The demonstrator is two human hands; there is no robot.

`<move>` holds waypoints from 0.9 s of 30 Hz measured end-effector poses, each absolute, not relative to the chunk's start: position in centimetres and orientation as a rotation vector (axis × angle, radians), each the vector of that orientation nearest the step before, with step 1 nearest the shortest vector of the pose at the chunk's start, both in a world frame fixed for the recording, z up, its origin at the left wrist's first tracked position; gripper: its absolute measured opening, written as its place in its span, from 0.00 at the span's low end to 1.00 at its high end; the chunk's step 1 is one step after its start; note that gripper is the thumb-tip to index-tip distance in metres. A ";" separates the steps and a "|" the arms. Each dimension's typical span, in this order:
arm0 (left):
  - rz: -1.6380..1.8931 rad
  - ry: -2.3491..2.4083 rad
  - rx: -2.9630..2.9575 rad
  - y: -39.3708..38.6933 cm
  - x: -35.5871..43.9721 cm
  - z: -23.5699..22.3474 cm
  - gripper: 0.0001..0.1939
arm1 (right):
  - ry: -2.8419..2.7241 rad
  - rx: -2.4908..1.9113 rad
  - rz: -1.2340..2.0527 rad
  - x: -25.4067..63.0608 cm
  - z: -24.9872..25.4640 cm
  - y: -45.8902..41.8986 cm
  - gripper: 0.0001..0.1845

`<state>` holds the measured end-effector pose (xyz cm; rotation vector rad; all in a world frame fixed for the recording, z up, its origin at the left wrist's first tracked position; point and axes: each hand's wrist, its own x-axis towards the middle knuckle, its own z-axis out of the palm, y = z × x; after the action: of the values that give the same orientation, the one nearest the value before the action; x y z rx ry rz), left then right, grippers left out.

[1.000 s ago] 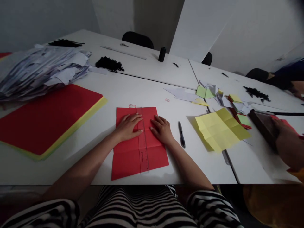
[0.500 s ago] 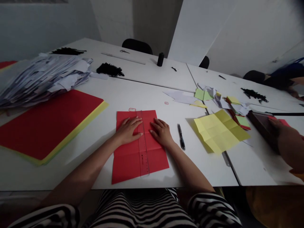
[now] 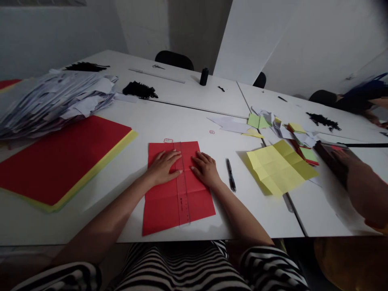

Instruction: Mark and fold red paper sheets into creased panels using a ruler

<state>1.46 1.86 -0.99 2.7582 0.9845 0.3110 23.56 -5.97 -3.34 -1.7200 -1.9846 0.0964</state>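
A creased red sheet of paper (image 3: 160, 212) lies on the white table in front of me. Lengthwise over its middle rests a clear ruler (image 3: 182, 190), its lower end just past the paper's near edge. My left hand (image 3: 165, 165) lies flat with fingers spread, its fingertips and thumb on the ruler. To the right of the ruler, my right hand (image 3: 206, 167) rests on the red paper with the fingers stretched out, thumb tip close to the ruler's edge. A black pen (image 3: 230, 174) lies right of my right hand.
Left stand stacked coloured sheets (image 3: 66, 161) and a heap of white papers (image 3: 57, 101). On the right are a folded-open yellow sheet (image 3: 279, 169), paper scraps (image 3: 285, 129) and a co-worker's hand (image 3: 345, 157) on a dark flat object. Farther back sit black yarn (image 3: 140, 89) and a black spool (image 3: 204, 76).
My hands, the ruler and the red paper keep their places. At the right, the co-worker's hand has shifted slightly leftward over the dark object.
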 end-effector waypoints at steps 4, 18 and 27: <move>0.311 0.986 2.757 1.8 1.5 -1.0 0.30 | -1.989 -1.718 0.093 23.6 -3.4 -6.0 0.22; 0.202 0.978 2.749 1.8 1.5 -0.3 0.37 | -1.980 -1.738 0.090 23.7 -3.3 -6.1 0.22; 0.192 0.958 2.729 2.1 1.6 -0.5 0.40 | -1.995 -1.768 0.114 24.1 -3.2 -6.1 0.23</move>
<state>1.57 2.07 -0.54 2.7295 0.9580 0.1923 24.06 -6.08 -3.17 -1.7677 -1.9954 0.1138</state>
